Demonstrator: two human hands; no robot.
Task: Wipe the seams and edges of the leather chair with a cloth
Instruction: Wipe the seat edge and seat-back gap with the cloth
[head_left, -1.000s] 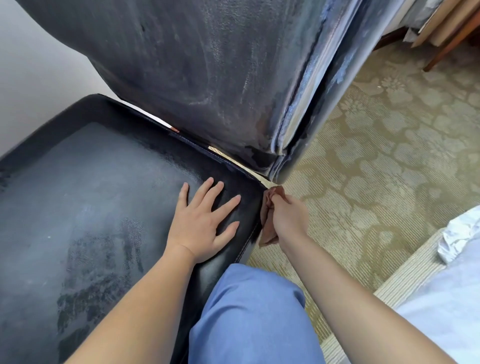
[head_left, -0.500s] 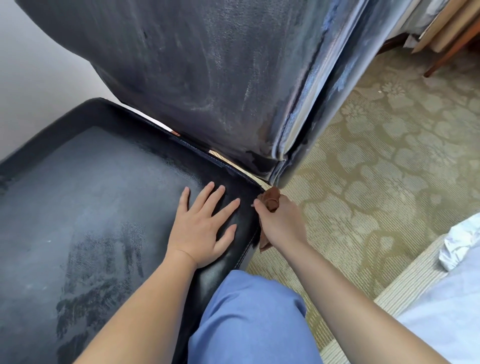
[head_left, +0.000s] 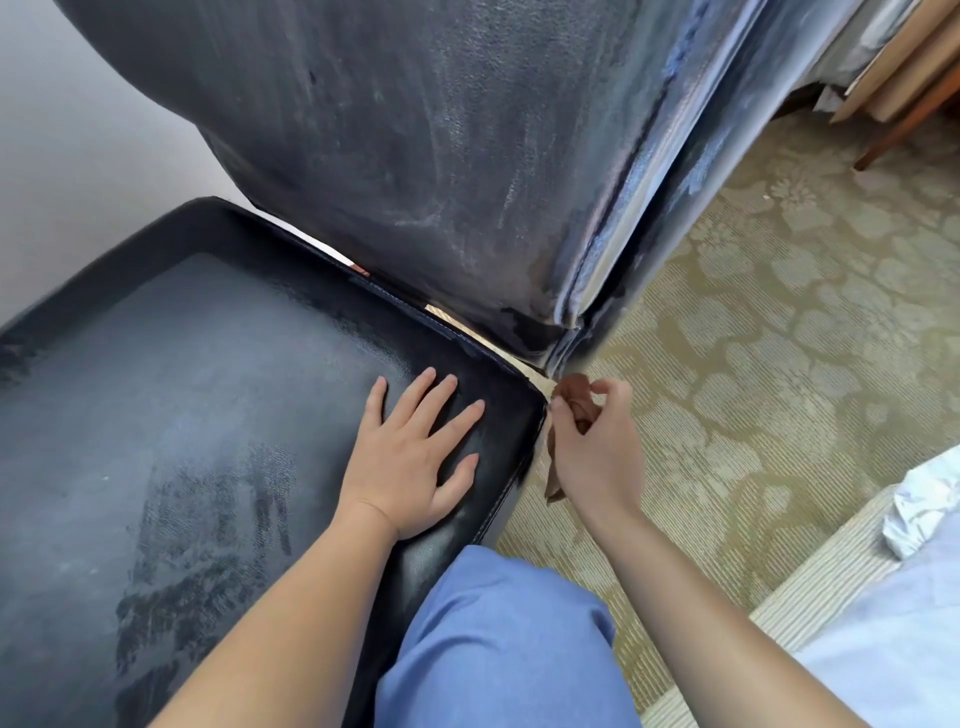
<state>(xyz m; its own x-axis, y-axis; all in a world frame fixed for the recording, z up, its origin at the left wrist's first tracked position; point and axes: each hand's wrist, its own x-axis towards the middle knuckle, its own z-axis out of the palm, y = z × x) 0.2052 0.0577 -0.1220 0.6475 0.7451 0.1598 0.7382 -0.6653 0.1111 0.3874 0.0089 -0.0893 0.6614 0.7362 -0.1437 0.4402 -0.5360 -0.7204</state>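
One leather chair (head_left: 218, 415); one brown cloth (head_left: 574, 392); two hands: left hand (head_left: 415, 457), right hand (head_left: 597, 452).

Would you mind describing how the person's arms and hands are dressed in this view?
Both forearms are bare, with no sleeve in view. The left hand and the right hand wear no gloves, and no rings, watch or bracelet show on either. The only clothing in sight is a blue trouser leg between the arms.

A furnished room, probably a bedroom, is suggested by patterned carpet (head_left: 779, 322), white bedding (head_left: 924, 499) and wooden furniture legs (head_left: 904, 127).
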